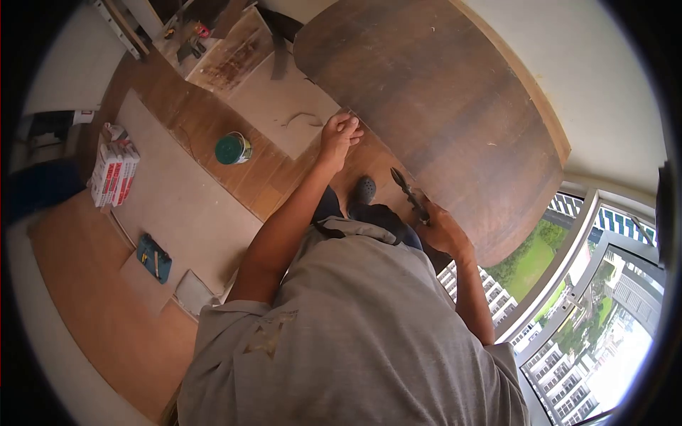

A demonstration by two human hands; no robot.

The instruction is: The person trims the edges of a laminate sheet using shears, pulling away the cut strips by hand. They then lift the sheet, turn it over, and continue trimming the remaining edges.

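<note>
My right hand (446,231) is closed around dark pliers (408,190), whose jaws point up and away from me. The pliers are beside the near edge of a large brown wooden panel (440,106). My left hand (341,138) is raised near that same edge, thumb and fingers pinched together. Whatever sits in the pinch, if anything, is too small to make out. Below the hands, one dark clog (364,190) shows on the floor.
A tub with a green lid (233,148) stands on the wooden floor. Left of it are red-and-white packages (116,170) and a blue tray (153,257) holding tools. Pale sheets (188,170) cover parts of the floor. Tools lie near an open wooden box (231,64). An open window (604,298) is at right.
</note>
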